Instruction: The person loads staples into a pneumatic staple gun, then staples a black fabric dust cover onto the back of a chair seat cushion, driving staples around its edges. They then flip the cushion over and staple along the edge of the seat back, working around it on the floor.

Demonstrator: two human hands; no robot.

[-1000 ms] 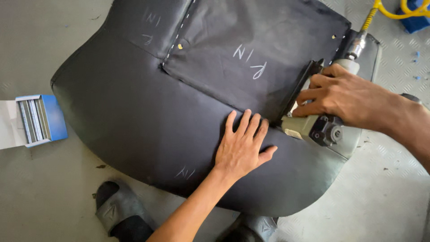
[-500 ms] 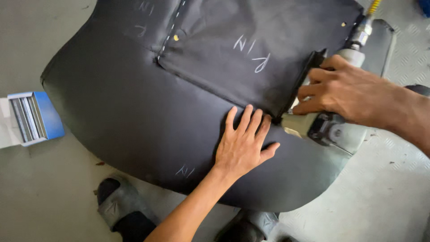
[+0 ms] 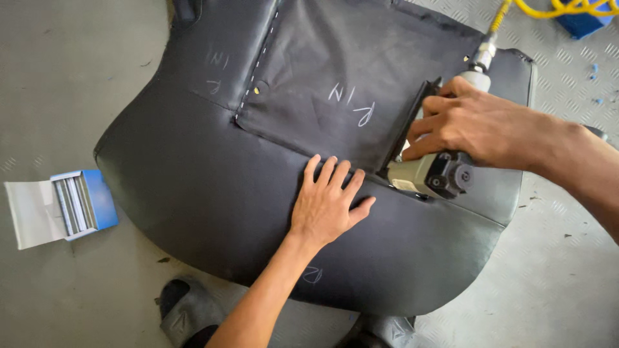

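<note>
A large black seat cushion [image 3: 193, 193] lies upside down on the floor, with a dark fabric panel [image 3: 322, 64] laid over its upper middle. My left hand [image 3: 327, 203] presses flat, fingers spread, on the lower edge of that panel. My right hand [image 3: 474, 125] grips a pneumatic staple gun [image 3: 429, 174], whose nose sits on the panel's lower right corner, just right of my left fingertips. A yellow coiled air hose [image 3: 548, 8] runs from the gun's rear toward the top right.
An open blue box of staple strips [image 3: 77, 205] lies on the grey floor at the left. My sandalled feet [image 3: 187, 316] stand at the cushion's near edge. A blue object [image 3: 583, 19] sits at the top right on ribbed flooring.
The view has shifted, so the cushion and box now sit further right in the frame. Both hands keep their places on the panel edge and the staple gun.
</note>
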